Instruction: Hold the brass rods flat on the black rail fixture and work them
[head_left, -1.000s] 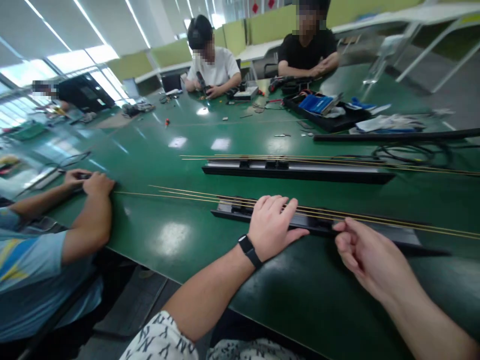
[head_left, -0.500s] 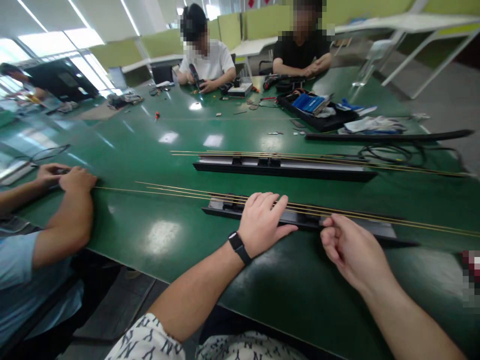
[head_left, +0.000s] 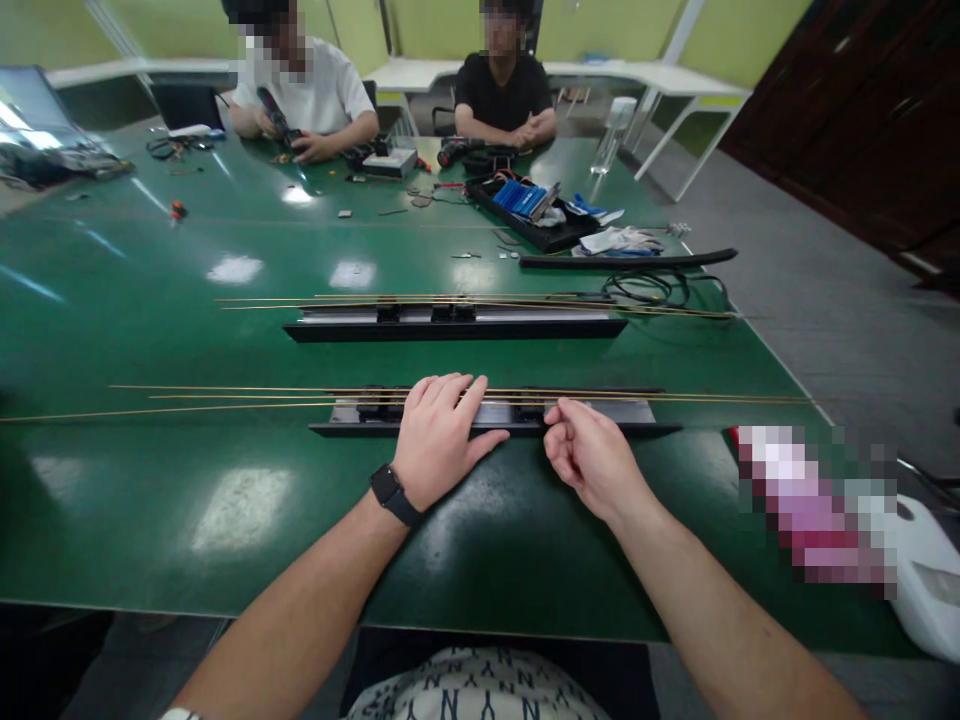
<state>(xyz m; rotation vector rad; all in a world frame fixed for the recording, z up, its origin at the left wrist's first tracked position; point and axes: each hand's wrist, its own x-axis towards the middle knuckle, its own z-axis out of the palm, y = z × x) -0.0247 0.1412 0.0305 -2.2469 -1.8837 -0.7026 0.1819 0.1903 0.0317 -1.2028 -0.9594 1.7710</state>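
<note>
On the near part of the green table (head_left: 525, 570), in the head view, a black strip (head_left: 360, 430) is lying with thin golden rods (head_left: 240, 397) running lengthwise over it, and the left hand (head_left: 441, 430) is resting across both, fingers spread and unclenched, thumb stretching along the front edge. To its right, the right hand (head_left: 589, 455) is curling its fingers at that edge, thumb and forefinger close together; whether they are gripping anything, one cannot tell. Farther back, a second black strip (head_left: 450, 331) is lying roughly parallel, with more rods above it.
</note>
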